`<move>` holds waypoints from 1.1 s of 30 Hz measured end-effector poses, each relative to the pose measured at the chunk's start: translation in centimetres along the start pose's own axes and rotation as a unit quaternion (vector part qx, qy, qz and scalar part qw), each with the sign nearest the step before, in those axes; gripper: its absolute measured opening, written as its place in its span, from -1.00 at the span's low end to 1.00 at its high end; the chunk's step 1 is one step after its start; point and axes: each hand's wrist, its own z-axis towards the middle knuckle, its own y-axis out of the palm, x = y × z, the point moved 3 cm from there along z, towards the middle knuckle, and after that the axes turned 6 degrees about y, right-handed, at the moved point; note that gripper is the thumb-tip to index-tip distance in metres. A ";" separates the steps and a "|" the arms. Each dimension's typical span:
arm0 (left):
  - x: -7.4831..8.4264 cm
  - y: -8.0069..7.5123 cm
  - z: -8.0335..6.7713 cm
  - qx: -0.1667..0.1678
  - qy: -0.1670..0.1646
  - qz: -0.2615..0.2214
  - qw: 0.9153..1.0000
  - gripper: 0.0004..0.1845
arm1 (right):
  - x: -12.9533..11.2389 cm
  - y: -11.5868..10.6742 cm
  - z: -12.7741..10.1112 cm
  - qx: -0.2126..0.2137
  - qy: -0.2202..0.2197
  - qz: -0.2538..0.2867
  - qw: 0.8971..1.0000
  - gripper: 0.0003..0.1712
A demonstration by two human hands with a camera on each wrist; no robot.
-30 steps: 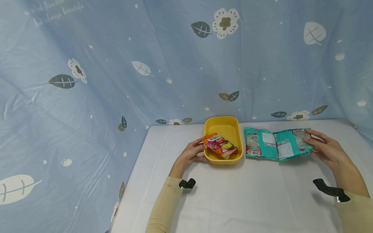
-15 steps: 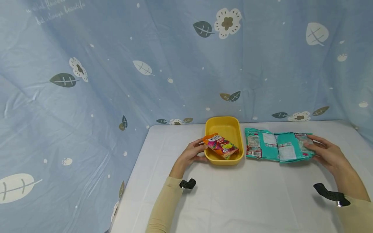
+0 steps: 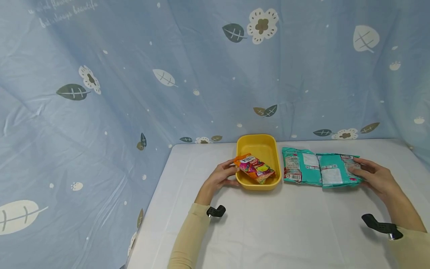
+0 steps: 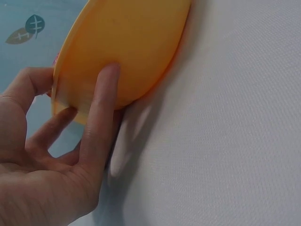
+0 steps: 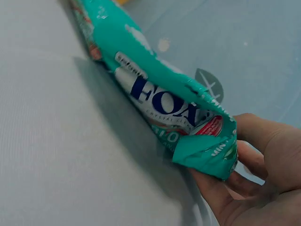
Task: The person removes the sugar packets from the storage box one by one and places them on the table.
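Observation:
A yellow tub point(image 3: 258, 147) stands on the white table point(image 3: 268, 224) with an orange snack packet point(image 3: 254, 167) lying in it. My left hand point(image 3: 224, 172) grips the tub's left rim; in the left wrist view the thumb hooks over the tub point(image 4: 122, 52) edge and the fingers press its outer wall. Two teal packets lie overlapped to the right: one point(image 3: 299, 165) flat, the other point(image 3: 337, 170) pinched at its right end by my right hand point(image 3: 371, 175). The right wrist view shows that teal packet point(image 5: 164, 108) lifted off the cloth, my right hand point(image 5: 249, 169) holding its corner.
A blue cloth backdrop point(image 3: 168, 74) with leaves and flowers hangs behind and left of the table. The table's left edge point(image 3: 151, 201) runs close by my left forearm. Bare white cloth lies in front of the tub and packets.
My right hand closed on the right end of the teal packet and shifted it slightly. The left hand and the tub stayed where they were.

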 end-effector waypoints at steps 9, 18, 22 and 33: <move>0.4 0.1 -0.2 -0.006 0.001 0.006 1.000 -0.40 | -0.2 0.1 -0.2 0.016 -0.036 -0.147 0.988 0.01; 0.4 0.2 -0.3 -0.003 -0.001 0.005 1.000 -0.37 | -0.5 0.8 -0.5 0.047 -0.058 -0.182 0.980 -0.06; 0.5 0.2 -0.3 -0.004 0.003 0.009 1.000 -0.38 | -0.6 1.1 -0.5 0.063 -0.081 -0.198 0.975 -0.10; 0.3 0.3 -0.5 -0.002 0.006 0.012 1.000 -0.39 | -0.5 1.6 -0.8 0.083 -0.102 -0.224 0.966 -0.16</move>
